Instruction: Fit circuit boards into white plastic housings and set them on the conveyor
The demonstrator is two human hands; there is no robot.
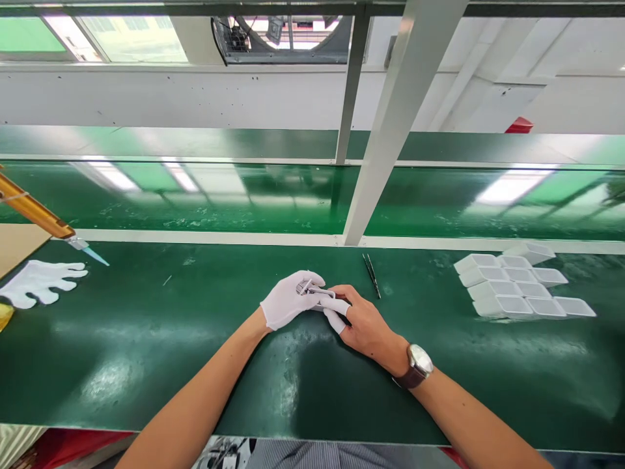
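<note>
My left hand (pixel 291 299), in a white glove, is closed round a small grey metal part (pixel 315 290) above the green table (pixel 195 365). From the right, my right hand (pixel 364 322) grips the same part; white covers sit on some of its fingers, and a watch (pixel 418 365) is on the wrist. The two hands nearly meet, and the fingers hide much of the part. Black tweezers (pixel 372 276) lie on the table just beyond my right hand.
Several clear plastic trays (pixel 517 286) stand at the right. At the far left lie a white glove (pixel 41 282) and an amber syringe-like dispenser (pixel 36 212) with a blue tip. A slanting white post (pixel 385 124) rises behind the tweezers from the rear rail.
</note>
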